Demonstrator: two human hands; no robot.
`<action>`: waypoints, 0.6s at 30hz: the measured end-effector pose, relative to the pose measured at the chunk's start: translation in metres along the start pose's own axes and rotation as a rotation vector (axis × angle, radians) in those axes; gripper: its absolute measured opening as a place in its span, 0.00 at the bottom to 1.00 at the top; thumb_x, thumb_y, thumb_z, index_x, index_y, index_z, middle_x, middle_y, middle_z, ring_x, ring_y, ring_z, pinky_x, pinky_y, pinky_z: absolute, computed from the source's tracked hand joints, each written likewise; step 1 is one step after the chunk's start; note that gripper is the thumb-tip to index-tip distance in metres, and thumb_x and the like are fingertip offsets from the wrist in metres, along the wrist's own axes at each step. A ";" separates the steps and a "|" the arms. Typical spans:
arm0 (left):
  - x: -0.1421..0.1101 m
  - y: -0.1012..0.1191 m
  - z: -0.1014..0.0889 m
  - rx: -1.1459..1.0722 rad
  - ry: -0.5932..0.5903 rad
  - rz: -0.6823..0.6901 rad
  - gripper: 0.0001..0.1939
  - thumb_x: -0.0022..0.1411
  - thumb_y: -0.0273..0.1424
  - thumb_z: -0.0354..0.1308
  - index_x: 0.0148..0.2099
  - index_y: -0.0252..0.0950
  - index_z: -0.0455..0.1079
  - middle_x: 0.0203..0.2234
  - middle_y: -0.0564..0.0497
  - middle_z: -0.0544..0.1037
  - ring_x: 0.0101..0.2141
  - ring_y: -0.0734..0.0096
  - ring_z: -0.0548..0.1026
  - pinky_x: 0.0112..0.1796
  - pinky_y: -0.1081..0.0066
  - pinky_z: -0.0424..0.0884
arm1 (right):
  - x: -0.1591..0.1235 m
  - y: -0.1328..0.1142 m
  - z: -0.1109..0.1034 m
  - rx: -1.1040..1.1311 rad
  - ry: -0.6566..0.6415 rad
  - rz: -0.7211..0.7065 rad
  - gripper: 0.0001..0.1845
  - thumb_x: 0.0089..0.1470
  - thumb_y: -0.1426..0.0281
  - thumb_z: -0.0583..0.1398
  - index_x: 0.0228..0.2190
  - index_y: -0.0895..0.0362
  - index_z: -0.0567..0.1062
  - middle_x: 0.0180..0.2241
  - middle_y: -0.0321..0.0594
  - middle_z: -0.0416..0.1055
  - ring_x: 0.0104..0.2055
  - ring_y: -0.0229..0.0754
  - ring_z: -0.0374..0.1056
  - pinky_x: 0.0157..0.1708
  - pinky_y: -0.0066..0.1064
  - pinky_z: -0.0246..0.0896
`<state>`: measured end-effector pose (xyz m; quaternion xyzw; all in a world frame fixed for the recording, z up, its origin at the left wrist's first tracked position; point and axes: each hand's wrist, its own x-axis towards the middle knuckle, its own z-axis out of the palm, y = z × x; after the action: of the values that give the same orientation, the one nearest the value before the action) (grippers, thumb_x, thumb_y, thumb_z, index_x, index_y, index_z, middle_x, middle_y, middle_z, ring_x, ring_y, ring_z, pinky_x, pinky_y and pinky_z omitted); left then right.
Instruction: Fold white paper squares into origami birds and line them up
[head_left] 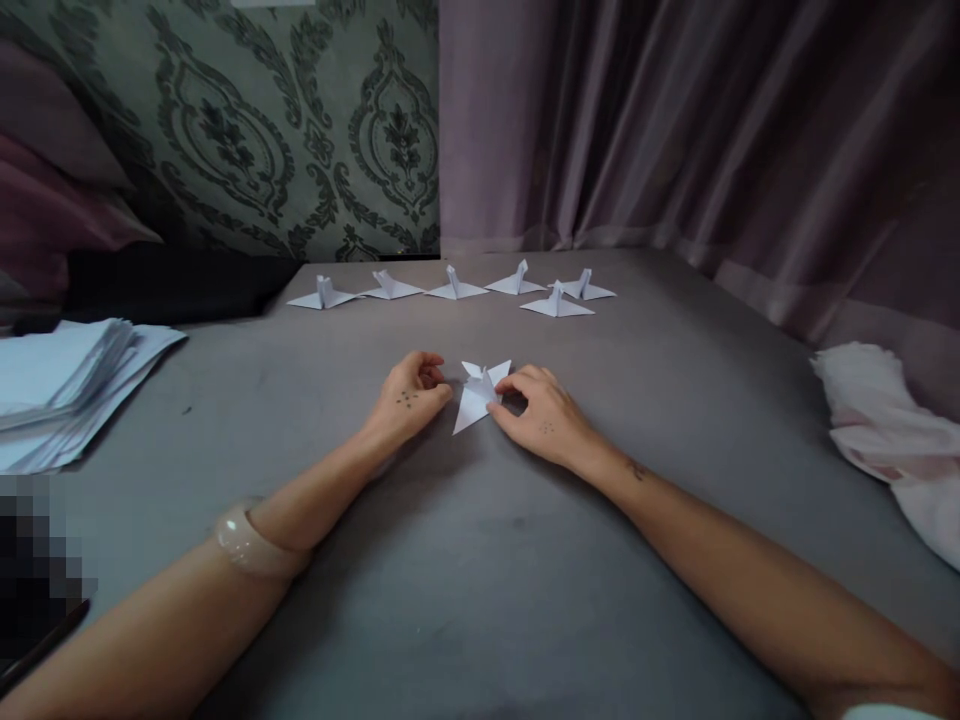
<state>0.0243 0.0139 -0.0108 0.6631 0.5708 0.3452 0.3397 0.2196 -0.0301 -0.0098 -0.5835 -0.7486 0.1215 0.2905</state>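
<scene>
A partly folded white paper figure (477, 394) lies on the grey surface (465, 560) between my hands. My right hand (541, 418) pinches its right side, fingers curled onto the paper. My left hand (411, 396) rests just left of it with the fingers curled in; its fingertips touch or nearly touch the paper's left edge. A pale bangle (247, 543) sits on my left forearm.
Several finished folded paper figures (453, 286) stand in a row at the far side. A stack of white sheets (64, 385) lies at the left edge. Crumpled white cloth (892, 430) is at the right. Patterned wall and curtain rise behind.
</scene>
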 end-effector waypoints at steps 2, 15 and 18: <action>0.002 -0.002 0.001 -0.038 -0.047 0.038 0.26 0.47 0.25 0.57 0.52 0.32 0.65 0.42 0.43 0.75 0.37 0.68 0.71 0.37 0.68 0.68 | 0.002 -0.001 0.002 -0.015 -0.035 -0.019 0.07 0.52 0.65 0.61 0.32 0.56 0.75 0.34 0.41 0.71 0.40 0.44 0.64 0.43 0.35 0.59; -0.005 0.011 0.004 0.035 -0.121 0.348 0.08 0.55 0.36 0.64 0.36 0.39 0.75 0.32 0.51 0.78 0.41 0.62 0.70 0.46 0.61 0.63 | 0.004 0.003 0.002 0.117 -0.100 -0.056 0.04 0.51 0.72 0.60 0.33 0.55 0.73 0.32 0.38 0.71 0.37 0.41 0.64 0.39 0.34 0.59; -0.005 0.011 0.006 0.022 -0.120 0.341 0.07 0.55 0.35 0.63 0.36 0.39 0.75 0.32 0.51 0.78 0.40 0.63 0.71 0.45 0.62 0.64 | 0.003 -0.003 -0.003 0.197 -0.004 0.000 0.08 0.49 0.72 0.60 0.35 0.54 0.70 0.33 0.37 0.72 0.36 0.40 0.66 0.39 0.33 0.61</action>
<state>0.0346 0.0074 -0.0055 0.7734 0.4326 0.3514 0.3022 0.2181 -0.0288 -0.0052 -0.5517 -0.7337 0.1956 0.3450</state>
